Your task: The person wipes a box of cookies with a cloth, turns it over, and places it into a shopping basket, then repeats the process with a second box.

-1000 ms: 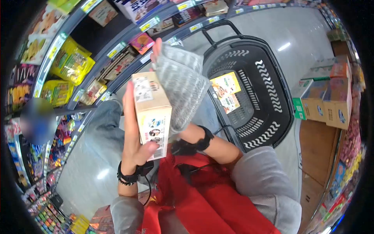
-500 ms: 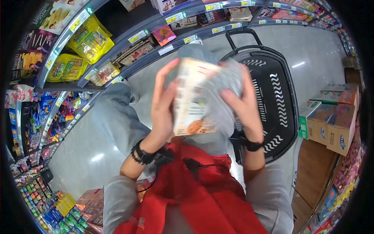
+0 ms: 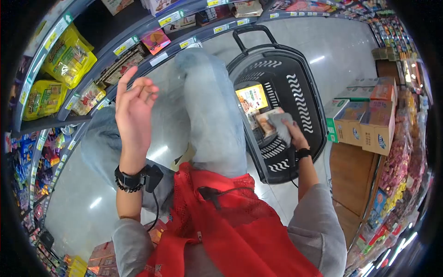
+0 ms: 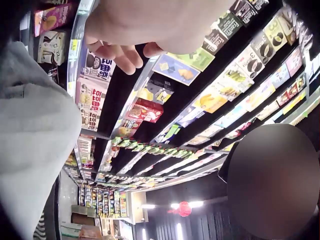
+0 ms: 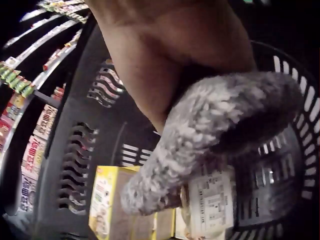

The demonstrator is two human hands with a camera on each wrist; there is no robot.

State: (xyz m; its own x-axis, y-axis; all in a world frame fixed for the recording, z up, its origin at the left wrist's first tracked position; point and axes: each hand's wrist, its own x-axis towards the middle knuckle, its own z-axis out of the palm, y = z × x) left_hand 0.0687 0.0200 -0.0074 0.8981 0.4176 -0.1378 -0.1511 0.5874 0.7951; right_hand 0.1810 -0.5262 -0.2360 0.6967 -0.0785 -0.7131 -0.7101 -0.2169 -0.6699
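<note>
Reaching down into a black plastic shopping basket with slotted sides (image 3: 282,94), the right hand (image 3: 296,135) was grasping a fuzzy, light grey fabric piece (image 3: 279,127), fingers closed on one side of it. Right up against that fabric, low inside the basket, was a small beige printed box (image 3: 266,122). Honestly couldn't tell whether the fingers had any grip on the box too. A yellow-edged carton with a white printed face (image 3: 252,98) lay just beside it, also in the basket, and the right wrist view showed a white label with dark print (image 5: 212,202) under the fabric.

Meanwhile the left hand (image 3: 134,108) was up in the air with nothing in it, released, index finger fairly straight and the others loosely bent. It was over on the snack shelf side, apart from the basket. The person's grey-clad knee (image 3: 210,101) sat between the two hands, with red fabric (image 3: 226,217) across the lap. Brown and green cartons (image 3: 360,117) were stacked past the basket's far side.
</note>
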